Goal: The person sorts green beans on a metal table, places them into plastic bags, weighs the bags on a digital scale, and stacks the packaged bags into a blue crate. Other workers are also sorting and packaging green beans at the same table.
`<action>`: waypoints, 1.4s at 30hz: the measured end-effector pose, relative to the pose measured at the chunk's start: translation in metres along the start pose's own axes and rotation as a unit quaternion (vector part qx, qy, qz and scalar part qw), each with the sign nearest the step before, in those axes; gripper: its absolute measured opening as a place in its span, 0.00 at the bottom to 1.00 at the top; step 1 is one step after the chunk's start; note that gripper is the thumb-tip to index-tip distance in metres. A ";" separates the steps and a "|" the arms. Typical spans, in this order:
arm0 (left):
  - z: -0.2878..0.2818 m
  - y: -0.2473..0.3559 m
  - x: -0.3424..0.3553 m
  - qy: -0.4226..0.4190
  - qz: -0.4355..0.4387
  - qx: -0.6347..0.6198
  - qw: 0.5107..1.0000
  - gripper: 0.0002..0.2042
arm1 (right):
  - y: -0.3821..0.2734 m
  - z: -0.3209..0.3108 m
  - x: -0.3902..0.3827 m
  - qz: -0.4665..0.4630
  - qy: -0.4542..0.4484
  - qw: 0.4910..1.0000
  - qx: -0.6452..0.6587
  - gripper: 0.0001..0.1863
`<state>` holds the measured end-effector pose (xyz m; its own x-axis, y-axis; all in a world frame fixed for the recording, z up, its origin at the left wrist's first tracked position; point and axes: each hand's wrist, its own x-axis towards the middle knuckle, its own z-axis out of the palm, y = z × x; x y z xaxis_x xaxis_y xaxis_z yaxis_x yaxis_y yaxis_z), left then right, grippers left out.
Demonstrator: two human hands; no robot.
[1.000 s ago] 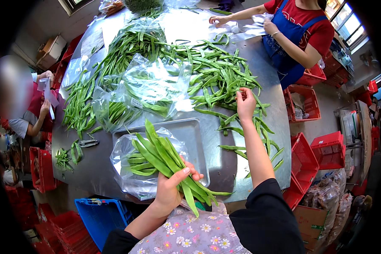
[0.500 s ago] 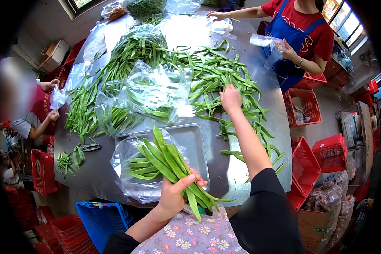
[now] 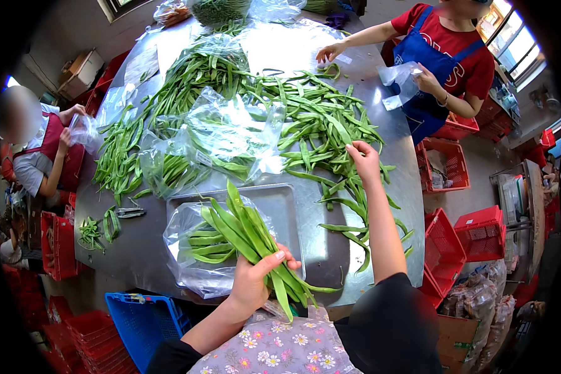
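At the near right of the metal tray (image 3: 279,204), the left hand (image 3: 255,280) is wrapped around a bunch of green beans (image 3: 246,234), tips over the plastic bag (image 3: 184,262) on it. Beyond the tray's far right corner, the right hand (image 3: 364,163) pinches a single bean (image 3: 339,129) at the loose pile (image 3: 311,109).

Before me: one table (image 3: 134,246); one metal tray (image 3: 277,206); one blue crate (image 3: 146,324); one gripped bunch of green beans (image 3: 246,234); one flowered apron (image 3: 280,349); its wearer's two hands (image 3: 255,280); two co-workers (image 3: 445,68) tableside.
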<state>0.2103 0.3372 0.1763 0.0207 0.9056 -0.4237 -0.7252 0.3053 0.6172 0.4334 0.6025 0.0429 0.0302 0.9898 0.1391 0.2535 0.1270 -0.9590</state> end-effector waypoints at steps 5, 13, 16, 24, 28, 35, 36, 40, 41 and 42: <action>0.016 0.004 0.009 0.023 0.007 -0.018 1.000 0.16 | -0.103 -0.014 -0.095 0.029 -0.078 0.991 0.107 0.07; 0.012 -0.005 0.015 0.047 0.014 -0.048 0.998 0.23 | -0.165 -0.028 -0.152 -0.225 -0.471 0.853 0.021 0.08; 0.013 -0.001 0.012 0.030 0.008 -0.026 0.999 0.25 | -0.152 -0.020 -0.125 -0.156 -0.589 0.764 0.212 0.16; 0.000 0.003 0.003 -0.034 0.011 -0.050 0.998 0.23 | -0.017 0.064 -0.046 -0.286 -0.217 0.791 -0.496 0.31; -0.007 0.006 -0.002 -0.014 0.008 -0.049 0.999 0.21 | 0.043 0.087 -0.005 -0.327 -0.125 0.748 -0.564 0.22; -0.009 0.002 0.000 -0.004 -0.022 -0.053 0.998 0.20 | 0.016 0.078 0.016 -0.244 -0.220 0.770 -0.546 0.08; -0.008 0.003 0.000 -0.008 -0.027 -0.053 0.998 0.20 | 0.006 0.072 0.021 -0.192 -0.233 0.800 -0.518 0.10; -0.007 0.003 0.001 -0.013 -0.042 -0.043 0.998 0.21 | -0.028 0.039 0.059 0.016 -0.341 0.871 -0.354 0.20; -0.008 0.003 0.003 -0.013 -0.044 -0.046 0.998 0.21 | -0.033 0.031 0.069 -0.009 -0.371 0.873 -0.317 0.27; -0.008 0.002 0.004 -0.013 -0.046 -0.048 0.998 0.21 | -0.039 0.024 0.079 0.047 -0.425 0.850 -0.308 0.28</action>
<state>0.2034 0.3395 0.1707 0.1078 0.8830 -0.4569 -0.7815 0.3593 0.5100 0.4029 0.6777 0.0852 -0.5644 0.7157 -0.4115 0.7547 0.2453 -0.6085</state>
